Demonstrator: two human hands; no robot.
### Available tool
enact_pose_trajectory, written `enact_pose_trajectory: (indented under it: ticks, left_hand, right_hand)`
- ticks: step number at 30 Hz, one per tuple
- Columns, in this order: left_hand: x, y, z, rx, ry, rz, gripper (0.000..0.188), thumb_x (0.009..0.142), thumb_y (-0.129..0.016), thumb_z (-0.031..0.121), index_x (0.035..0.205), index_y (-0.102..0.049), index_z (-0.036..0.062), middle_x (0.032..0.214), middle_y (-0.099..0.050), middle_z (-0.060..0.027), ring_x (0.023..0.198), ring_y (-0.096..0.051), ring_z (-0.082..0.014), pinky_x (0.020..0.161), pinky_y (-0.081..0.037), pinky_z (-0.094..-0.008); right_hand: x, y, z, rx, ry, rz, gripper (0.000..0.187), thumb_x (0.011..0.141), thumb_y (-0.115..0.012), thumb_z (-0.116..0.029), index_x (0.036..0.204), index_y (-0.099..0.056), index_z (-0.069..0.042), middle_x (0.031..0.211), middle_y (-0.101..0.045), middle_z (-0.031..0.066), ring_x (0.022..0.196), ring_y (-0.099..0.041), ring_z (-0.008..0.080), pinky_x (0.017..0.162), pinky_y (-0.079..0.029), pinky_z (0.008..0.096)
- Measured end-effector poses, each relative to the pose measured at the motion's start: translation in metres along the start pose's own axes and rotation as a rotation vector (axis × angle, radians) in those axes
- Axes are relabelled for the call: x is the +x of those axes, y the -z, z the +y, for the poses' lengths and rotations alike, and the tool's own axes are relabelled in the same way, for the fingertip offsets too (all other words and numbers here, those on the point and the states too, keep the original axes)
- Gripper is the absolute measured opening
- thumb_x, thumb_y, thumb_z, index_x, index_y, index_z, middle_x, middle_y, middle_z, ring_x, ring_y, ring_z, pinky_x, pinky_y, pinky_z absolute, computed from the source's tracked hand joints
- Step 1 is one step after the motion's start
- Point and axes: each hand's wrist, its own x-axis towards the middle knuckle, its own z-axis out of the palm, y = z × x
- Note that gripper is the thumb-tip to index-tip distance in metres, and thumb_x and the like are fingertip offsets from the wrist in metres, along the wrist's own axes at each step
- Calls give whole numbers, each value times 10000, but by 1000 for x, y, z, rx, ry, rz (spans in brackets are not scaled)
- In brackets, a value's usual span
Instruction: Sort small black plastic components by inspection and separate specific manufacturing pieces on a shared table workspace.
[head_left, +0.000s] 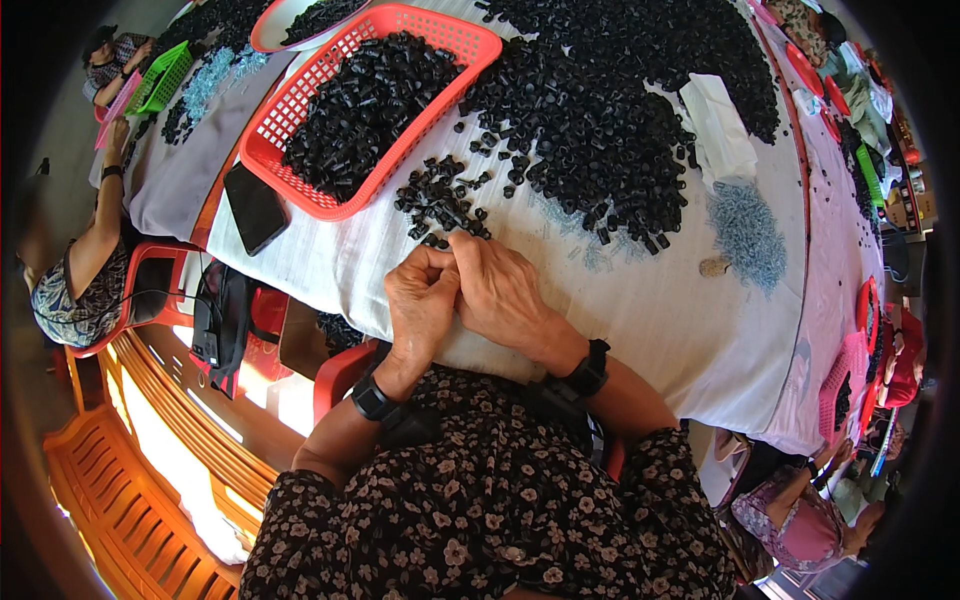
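Note:
My left hand [420, 305] and my right hand [497, 290] meet over the near part of the white-covered table, fingertips pinched together. What they hold, if anything, is hidden behind the fingers. Just beyond them lies a small heap of black plastic pieces [438, 196], short and cap-like. A red-orange plastic basket [412, 148] full of the same black pieces stands to the left of that heap. A much larger spread of black pieces [600, 130] covers the far middle and right of the table. Small clear bluish tubes [745, 235] form a pile at the right, with some among the black pieces.
A black phone [256, 208] lies left of the basket. Crumpled white paper [718, 130] touches the clear pile, with a brown lump [713, 266] beside it. Co-workers sit at left and right. An orange chair [125, 500] stands at the lower left, near a black bag [222, 315].

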Motion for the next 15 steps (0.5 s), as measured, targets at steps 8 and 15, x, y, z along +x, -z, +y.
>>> enact_pose_trajectory:
  ticks: [8, 15]
  left_hand:
    - [2, 2, 0, 30, -5, 8, 94, 858, -591, 10, 769, -580, -17, 693, -612, -14, 604, -538, -53, 535, -434, -198]
    - [2, 1, -1, 39, -17, -23, 110, 860, -600, 22, 758, -574, -10, 684, -602, -5, 607, -520, -38, 531, -420, -186]
  right_hand:
    - [-1, -1, -1, -30, 1, -47, 412, 758, -544, -46, 1136, -411, 51, 780, -552, 139, 722, -562, 276, 594, -468, 375]
    - [-2, -2, 3, 62, 8, 27, 346, 720, -579, -37, 1041, -463, 17, 748, -540, 113, 700, -556, 267, 582, -470, 364]
